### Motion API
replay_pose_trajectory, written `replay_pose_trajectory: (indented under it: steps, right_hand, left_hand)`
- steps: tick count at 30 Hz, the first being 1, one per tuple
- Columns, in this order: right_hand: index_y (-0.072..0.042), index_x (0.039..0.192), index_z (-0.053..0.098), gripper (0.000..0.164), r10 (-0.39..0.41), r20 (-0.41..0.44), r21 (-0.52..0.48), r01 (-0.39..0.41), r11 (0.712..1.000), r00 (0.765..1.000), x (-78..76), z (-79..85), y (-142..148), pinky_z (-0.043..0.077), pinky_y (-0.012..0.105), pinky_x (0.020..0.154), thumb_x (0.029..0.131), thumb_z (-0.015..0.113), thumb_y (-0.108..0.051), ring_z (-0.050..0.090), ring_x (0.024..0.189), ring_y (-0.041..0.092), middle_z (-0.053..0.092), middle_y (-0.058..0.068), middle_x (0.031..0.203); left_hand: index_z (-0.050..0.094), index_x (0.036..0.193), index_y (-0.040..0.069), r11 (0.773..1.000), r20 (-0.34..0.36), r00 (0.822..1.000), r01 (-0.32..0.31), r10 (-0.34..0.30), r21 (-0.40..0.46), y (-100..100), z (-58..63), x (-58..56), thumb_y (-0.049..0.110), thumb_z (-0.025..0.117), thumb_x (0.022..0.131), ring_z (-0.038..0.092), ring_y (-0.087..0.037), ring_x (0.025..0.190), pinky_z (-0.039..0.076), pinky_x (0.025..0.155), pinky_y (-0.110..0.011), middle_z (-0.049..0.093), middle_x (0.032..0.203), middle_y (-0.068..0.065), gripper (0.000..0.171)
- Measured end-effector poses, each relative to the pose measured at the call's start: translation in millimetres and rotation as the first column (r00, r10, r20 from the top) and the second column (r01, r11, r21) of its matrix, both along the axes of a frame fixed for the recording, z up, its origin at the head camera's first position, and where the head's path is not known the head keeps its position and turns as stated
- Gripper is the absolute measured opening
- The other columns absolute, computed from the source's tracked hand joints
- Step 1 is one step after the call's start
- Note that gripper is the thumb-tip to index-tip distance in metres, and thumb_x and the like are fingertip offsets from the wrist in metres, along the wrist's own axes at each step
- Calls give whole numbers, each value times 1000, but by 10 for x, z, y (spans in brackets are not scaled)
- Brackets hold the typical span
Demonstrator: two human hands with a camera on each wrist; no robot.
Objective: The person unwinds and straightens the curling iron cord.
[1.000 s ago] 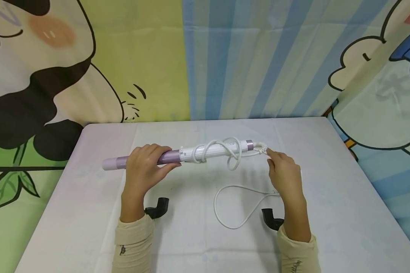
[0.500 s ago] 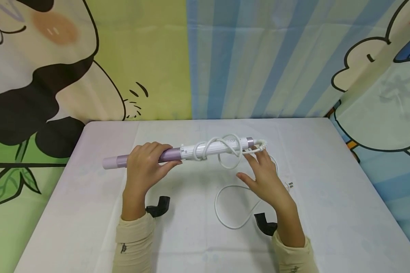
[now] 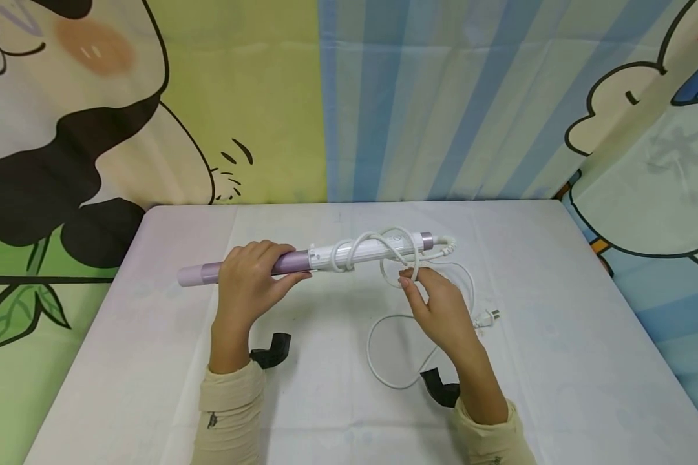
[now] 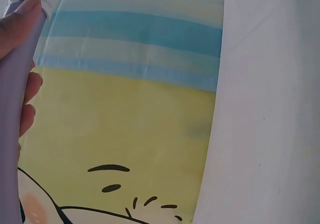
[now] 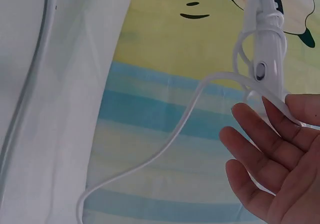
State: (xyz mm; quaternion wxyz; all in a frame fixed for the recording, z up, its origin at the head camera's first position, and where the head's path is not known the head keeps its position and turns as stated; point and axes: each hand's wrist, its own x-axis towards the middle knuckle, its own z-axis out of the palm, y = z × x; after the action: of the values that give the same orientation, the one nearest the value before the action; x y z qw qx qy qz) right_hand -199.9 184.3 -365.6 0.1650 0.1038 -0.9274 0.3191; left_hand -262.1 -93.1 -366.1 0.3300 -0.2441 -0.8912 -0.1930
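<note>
A curling iron (image 3: 360,254) with a purple barrel and a white handle is held slantwise over the table in the head view. My left hand (image 3: 249,284) grips the barrel; the left wrist view has the thumb (image 4: 20,26) lying along it near the white part. White cord (image 3: 356,244) winds loosely around the handle. Below the handle, my right hand (image 3: 442,311) pinches a loop of this cord between thumb and index finger. The right wrist view shows the other fingers (image 5: 252,159) spread, with the cord running off to the left.
A two-pin plug (image 3: 486,318) on the cord's end lies right of my right hand on the white table (image 3: 558,361). One loop of cord rests on the tabletop. Black curved pieces stick out at both wrists. A printed cartoon curtain (image 3: 279,97) stands behind the table.
My right hand has left the handle's cord end, moved left and down, and taken a loop of cord. The plug has come into view. My left hand keeps its grip on the barrel.
</note>
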Motion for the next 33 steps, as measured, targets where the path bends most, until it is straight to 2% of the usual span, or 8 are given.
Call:
replay_pose_trajectory:
  steps: [3, 7, 11, 14, 18, 22, 29, 33]
  right_hand:
    - [-2, 96, 62, 15, -45, -25, -12, 45, 999, 999, 46, 54, 58, 50, 43, 75, 90, 56, -14, 63, 90, 28, 67, 12, 94]
    - [-1, 90, 61, 9, -71, -66, -34, 69, 997, 995, 65, 92, 163, 51, 46, 74, 89, 56, -9, 64, 93, 31, 68, 13, 89]
    - [-2, 88, 61, 8, -81, -55, -12, 81, 997, 995, 82, 118, 237, 48, 39, 63, 88, 57, -9, 64, 78, 26, 69, 12, 84]
    - [-5, 87, 60, 8, -97, -27, 19, 98, 995, 995, 98, 139, 296, 40, 28, 54, 89, 56, -12, 50, 56, 12, 67, 6, 77]
    - [-6, 90, 60, 12, -135, -1, 10, 135, 991, 991, 66, 136, 386, 31, 23, 47, 92, 53, -16, 31, 47, 6, 65, 2, 72]
    - [-3, 94, 59, 19, -179, 5, -16, 179, 984, 984, -9, 84, 440, 32, 23, 47, 94, 48, -19, 35, 50, 7, 65, 4, 73]
    - [-1, 96, 60, 22, -193, 6, -60, 193, 979, 981, -133, -60, 414, 34, 23, 46, 95, 48, -19, 39, 50, 8, 63, 7, 69]
    - [-1, 105, 60, 30, -145, 125, -12, 148, 989, 981, -173, -125, 343, 43, 30, 55, 95, 46, -27, 51, 59, 16, 64, 8, 74]
  left_hand:
    - [69, 89, 11, 1000, 22, 1000, -10, 10, 2, -18, 5, 3, 41, 82, 58, 63, -22, 71, 43, 62, -34, 69, 79, -5, 45]
    - [69, 89, 12, 1000, 52, 999, -7, 7, -7, -23, 6, 1, 41, 83, 58, 62, -21, 71, 43, 63, -34, 69, 79, -4, 44]
    - [69, 89, 12, 1000, 79, 997, 6, -4, -19, -21, -9, -13, 41, 83, 58, 62, -21, 71, 43, 64, -34, 69, 80, -4, 45]
    - [69, 87, 11, 1000, 63, 998, 0, 1, -24, -46, -25, -26, 40, 83, 56, 62, -21, 71, 43, 63, -34, 69, 79, -4, 44]
    - [70, 86, 12, 1000, 29, 1000, -6, 7, -28, -87, -35, -31, 39, 84, 55, 61, -21, 69, 42, 63, -34, 68, 78, -3, 43]
    - [69, 87, 13, 1000, 35, 999, 8, -7, -18, -122, -34, -18, 40, 83, 57, 61, -21, 70, 42, 63, -34, 68, 79, -3, 43]
    - [69, 88, 11, 991, -9, 999, 53, -52, 125, -165, -7, -3, 34, 86, 54, 61, -21, 70, 39, 60, -34, 68, 77, -4, 45]
    - [69, 86, 8, 976, -61, 997, 55, -44, 210, -149, 24, -5, 29, 86, 54, 61, -23, 68, 37, 59, -35, 68, 76, -6, 42]
